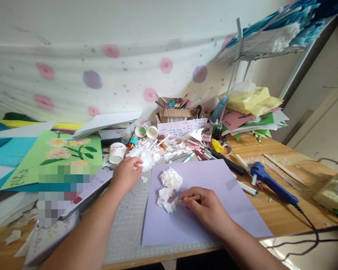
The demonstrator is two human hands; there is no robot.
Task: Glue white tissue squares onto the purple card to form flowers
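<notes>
A sheet of purple paper (214,180) lies on a grey cutting mat (126,225). On its left part, crumpled white tissue paper (171,177) forms a round clump with a tail curving down toward me. My right hand (204,204) grips a short wooden stick (195,197) in its fingers, and the stick's tip meets the lower end of the crumpled tissue. My left hand (128,172) is past the sheet's left edge, at a loose pile of white tissue pieces (148,159). Its fingers are loosely curved and a little apart, with nothing visible held in them.
Markers and pens (180,155) heap up behind the sheet, beside paper cups (117,153). To the right rests a blue glue gun (273,183) with its cord. A phone (87,191) and a green flower picture (70,150) lie at left. A cardboard box (177,112) stands behind.
</notes>
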